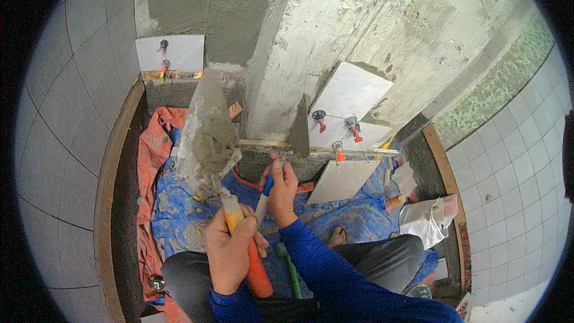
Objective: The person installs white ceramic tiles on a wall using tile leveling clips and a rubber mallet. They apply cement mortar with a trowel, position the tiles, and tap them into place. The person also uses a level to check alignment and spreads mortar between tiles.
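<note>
My left hand (226, 254) is wrapped round the yellow and orange handle of a large trowel (210, 116). Grey mortar coats its broad, pointed blade, which is tilted up and away from me. Close beside it, my right hand (282, 194) grips the blue and white handle of a smaller trowel (302, 128). Its narrow, dark blade points upward, apart from the large blade. Beyond the hands, white tiles (350, 93) with red and black levelling clips (353, 128) sit against the rough wall. A loose tile (344, 182) leans below them, its ridged side showing.
Another white tile (179, 54) with clips is on the far left wall, below wet mortar (179, 0). A blue tarp (251, 227) and a red sheet (152, 173) cover the floor. A white bag (421, 224) lies at right. Wooden edging (116, 191) borders the left side.
</note>
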Tool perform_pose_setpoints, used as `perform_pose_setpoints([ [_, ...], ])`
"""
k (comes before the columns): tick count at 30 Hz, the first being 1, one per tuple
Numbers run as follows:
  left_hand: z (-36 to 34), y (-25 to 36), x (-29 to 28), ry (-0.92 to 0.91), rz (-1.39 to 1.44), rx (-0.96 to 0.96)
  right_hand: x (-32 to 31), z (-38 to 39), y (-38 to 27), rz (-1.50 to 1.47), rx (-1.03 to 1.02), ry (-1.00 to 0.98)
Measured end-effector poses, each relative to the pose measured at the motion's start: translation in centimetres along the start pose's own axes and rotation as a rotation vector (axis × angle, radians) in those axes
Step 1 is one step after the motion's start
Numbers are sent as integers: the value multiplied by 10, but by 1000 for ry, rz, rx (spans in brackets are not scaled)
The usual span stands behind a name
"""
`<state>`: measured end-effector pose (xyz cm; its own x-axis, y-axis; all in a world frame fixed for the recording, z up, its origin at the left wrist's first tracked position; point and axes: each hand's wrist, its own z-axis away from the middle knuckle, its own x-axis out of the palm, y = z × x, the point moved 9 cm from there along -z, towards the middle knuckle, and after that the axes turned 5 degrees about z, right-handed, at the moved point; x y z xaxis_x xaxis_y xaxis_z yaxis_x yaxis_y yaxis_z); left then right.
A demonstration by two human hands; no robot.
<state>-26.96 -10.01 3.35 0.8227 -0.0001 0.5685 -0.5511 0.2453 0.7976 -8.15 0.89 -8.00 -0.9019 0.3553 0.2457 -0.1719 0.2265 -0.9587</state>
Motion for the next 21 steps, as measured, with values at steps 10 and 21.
perform_pose_setpoints([
  [10,-1,3,3,-21,-4,31,-25,2,-2,40,45,72],
  [21,0,2,3,5,-92,26,3,44,-21,178,4,176],
])
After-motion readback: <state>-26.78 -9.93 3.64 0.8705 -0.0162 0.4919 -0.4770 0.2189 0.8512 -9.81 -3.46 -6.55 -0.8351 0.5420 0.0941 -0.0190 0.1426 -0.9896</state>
